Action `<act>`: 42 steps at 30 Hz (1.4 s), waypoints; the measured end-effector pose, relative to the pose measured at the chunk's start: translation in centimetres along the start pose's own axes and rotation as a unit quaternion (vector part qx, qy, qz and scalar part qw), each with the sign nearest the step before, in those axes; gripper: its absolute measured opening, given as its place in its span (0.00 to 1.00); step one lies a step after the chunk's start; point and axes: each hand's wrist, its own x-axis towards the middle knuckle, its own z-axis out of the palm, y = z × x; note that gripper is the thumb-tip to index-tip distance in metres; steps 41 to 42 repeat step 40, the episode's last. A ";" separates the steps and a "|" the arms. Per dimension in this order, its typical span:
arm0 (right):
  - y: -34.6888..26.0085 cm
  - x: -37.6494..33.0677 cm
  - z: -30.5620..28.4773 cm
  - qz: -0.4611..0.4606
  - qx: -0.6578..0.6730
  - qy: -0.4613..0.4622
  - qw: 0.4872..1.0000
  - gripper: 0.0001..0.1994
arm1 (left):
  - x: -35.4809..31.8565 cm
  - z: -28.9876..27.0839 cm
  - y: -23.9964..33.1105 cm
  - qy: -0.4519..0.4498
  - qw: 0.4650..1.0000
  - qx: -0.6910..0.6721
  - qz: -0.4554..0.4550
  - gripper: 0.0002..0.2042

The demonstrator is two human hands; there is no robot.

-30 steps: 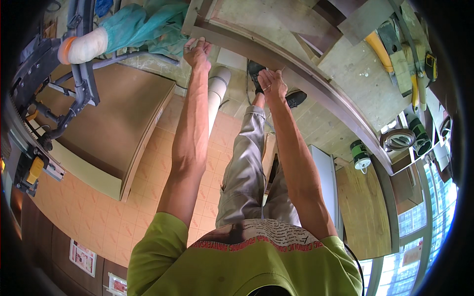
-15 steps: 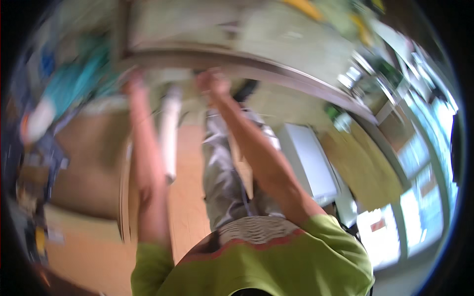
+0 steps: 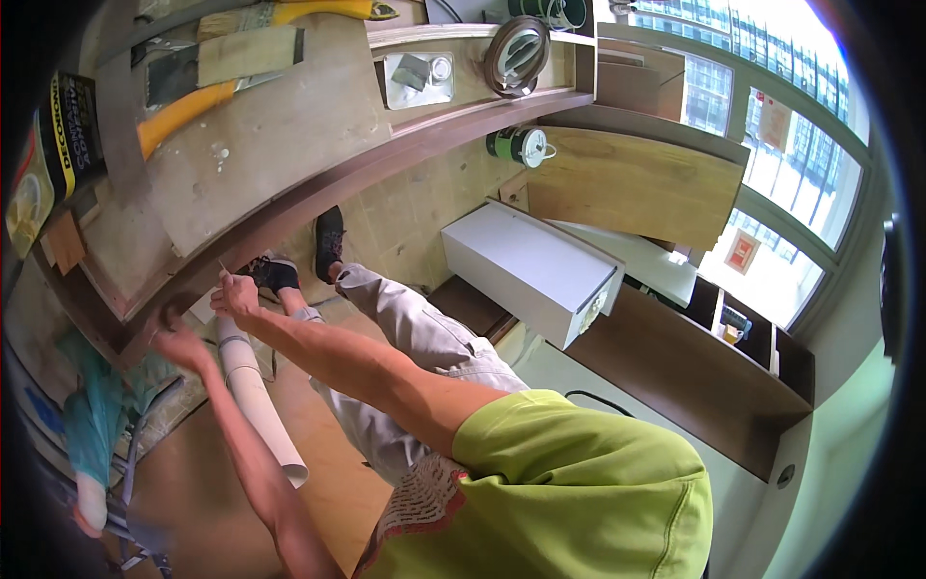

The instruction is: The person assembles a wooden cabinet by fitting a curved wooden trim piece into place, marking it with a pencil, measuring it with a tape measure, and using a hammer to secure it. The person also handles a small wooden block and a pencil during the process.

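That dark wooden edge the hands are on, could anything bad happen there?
Maybe. The right hand pinches something thin and pale against the dark wooden edge; I cannot tell what it is, but it might slip and nick a finger. The left hand presses the same edge close by, so it could get caught too. A white tube lies on the floor by the feet, and stepping on it could make the person stumble.

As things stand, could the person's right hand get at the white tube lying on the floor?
Probably yes: the right hand is at the dark worktop edge, and the white tube lies just below it with nothing visibly between, only the left hand alongside.
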 end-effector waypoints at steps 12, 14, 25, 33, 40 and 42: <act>-1.0 -1.1 -0.7 0.057 -0.044 -0.044 0.996 0.20 | 0.7 4.1 5.1 -0.294 0.949 0.044 0.103 0.10; -1.8 -1.7 -2.2 0.084 -0.083 -0.074 0.990 0.21 | 0.8 3.8 5.1 -0.294 0.949 0.034 0.113 0.09; -3.0 0.8 -4.9 -0.022 -0.047 -0.067 0.996 0.14 | 1.0 2.9 7.5 -0.297 0.950 0.043 0.086 0.10; -0.4 3.5 -5.9 -0.189 -0.065 -0.162 0.966 0.12 | 1.5 4.2 6.2 -0.317 0.937 0.044 0.136 0.10; -5.4 0.7 -4.6 -0.270 -0.074 -0.048 0.959 0.17 | 2.3 8.9 1.5 -0.267 0.895 0.146 0.325 0.13; -5.4 0.7 -4.6 -0.270 -0.074 -0.048 0.959 0.17 | 2.3 8.9 1.5 -0.267 0.895 0.146 0.325 0.13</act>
